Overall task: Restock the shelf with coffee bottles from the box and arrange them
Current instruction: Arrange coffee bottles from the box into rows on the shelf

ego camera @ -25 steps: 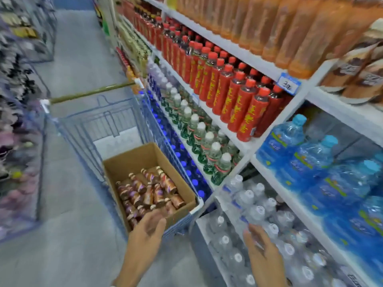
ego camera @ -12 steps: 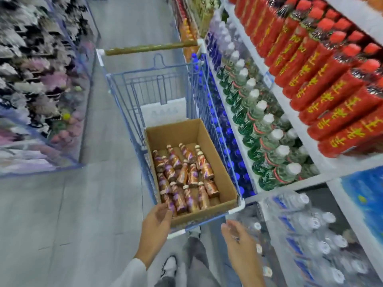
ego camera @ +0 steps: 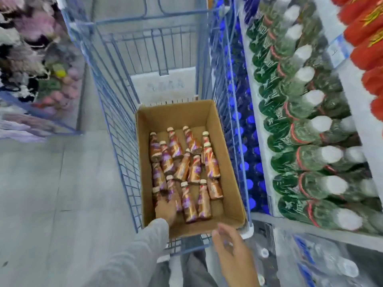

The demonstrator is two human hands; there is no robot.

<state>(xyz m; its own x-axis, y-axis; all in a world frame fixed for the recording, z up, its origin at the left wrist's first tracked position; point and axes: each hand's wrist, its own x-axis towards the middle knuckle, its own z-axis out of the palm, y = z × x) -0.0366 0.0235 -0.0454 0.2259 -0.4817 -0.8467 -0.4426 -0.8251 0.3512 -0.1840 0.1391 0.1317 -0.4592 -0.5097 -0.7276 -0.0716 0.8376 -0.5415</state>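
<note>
Cardboard box — left grip touching coffee bottles | right grip loose, empty

The box is open above; its far end lies bare, while coffee bottles crowd the near half. Wire walls of the cart flank both long sides.

Head view looks steeply down, close over the box.
</note>
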